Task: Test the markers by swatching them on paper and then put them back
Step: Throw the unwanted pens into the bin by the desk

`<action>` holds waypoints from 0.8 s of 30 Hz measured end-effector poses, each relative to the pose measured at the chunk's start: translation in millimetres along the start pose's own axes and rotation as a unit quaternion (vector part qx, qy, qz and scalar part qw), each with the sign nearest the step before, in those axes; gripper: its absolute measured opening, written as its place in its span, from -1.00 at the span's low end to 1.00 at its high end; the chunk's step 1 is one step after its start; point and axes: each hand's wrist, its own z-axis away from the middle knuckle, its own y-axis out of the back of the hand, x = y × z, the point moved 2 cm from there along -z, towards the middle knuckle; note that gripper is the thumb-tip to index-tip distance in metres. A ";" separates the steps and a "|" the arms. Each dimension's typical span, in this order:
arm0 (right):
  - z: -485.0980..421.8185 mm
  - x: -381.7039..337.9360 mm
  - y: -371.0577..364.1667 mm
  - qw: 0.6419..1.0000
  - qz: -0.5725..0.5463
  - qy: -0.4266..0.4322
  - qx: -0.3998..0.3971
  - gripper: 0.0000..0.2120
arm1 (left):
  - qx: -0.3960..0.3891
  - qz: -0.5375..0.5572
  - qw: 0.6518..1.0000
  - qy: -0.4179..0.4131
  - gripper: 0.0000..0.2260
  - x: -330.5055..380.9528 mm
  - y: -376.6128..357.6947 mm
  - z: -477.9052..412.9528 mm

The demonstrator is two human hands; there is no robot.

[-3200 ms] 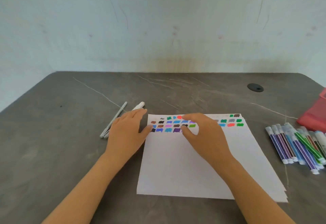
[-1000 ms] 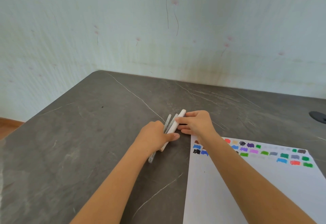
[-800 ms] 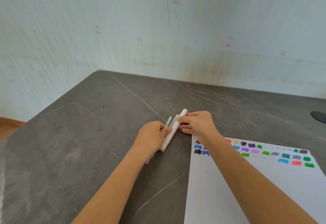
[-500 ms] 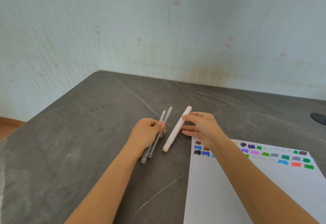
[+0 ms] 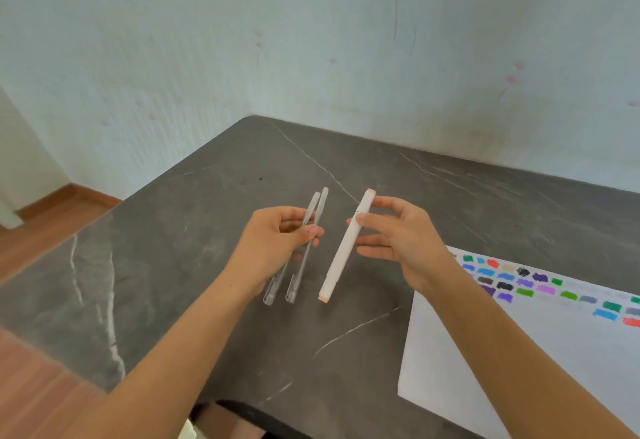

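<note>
Your left hand (image 5: 270, 248), fingers (image 5: 311, 231) curled round two clear pens (image 5: 321, 201); right hand (image 5: 401, 238) pinching a white marker (image 5: 341, 258); swatched paper (image 5: 519, 369) at 4 o'clock; these three likely untested, unreturned.

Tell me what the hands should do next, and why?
Probably the left hand should lay its two clear pens down on the table. The right hand pinches the white marker, which looks capped, and uncapping it to swatch on the paper needs a free hand.
</note>
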 end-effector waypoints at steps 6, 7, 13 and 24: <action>32.2 6.9 -77.6 0.995 0.018 0.050 -0.089 -0.62 | 0.043 -0.014 0.999 -0.022 -0.82 -3.3 66.4 49.2; 38.2 8.9 -91.6 0.993 0.024 0.057 -0.103 -0.61 | 0.056 -0.015 0.998 -0.026 -0.82 -5.7 78.7 58.2; 71.1 28.6 -175.2 0.978 0.052 0.100 -0.174 -0.59 | 0.173 -0.013 0.983 -0.055 -0.82 -29.0 153.7 119.2; 130.4 113.5 -293.2 0.902 0.235 0.225 -0.285 -0.66 | 0.281 0.040 0.958 0.034 -0.84 -141.9 243.2 206.9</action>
